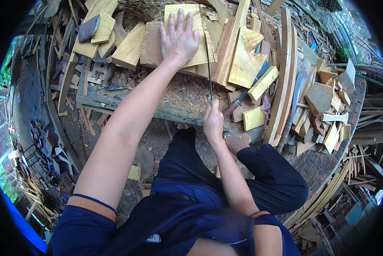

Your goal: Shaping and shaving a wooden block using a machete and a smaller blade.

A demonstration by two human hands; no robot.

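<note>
My left hand [181,42] lies flat with fingers spread on a pale yellow board [195,10], pressing it down over a browner wooden block [151,47]. My right hand [213,120] is wrapped round the handle of a saw [209,70]. Its thin dark blade shows nearly edge-on, pointing away from me along the board's right side. Whether the teeth are in the wood cannot be made out. Just right of my right hand, a long-bladed knife [242,97] with a brown handle rests among wood pieces.
Beneath the boards is a worn timber bench [170,109], strewn with sawdust. Offcuts [254,118] crowd its right side, beside long curved strips [284,81]. Wood blocks [129,45] are piled at the left. A large heap of scraps [321,102] stands at the far right.
</note>
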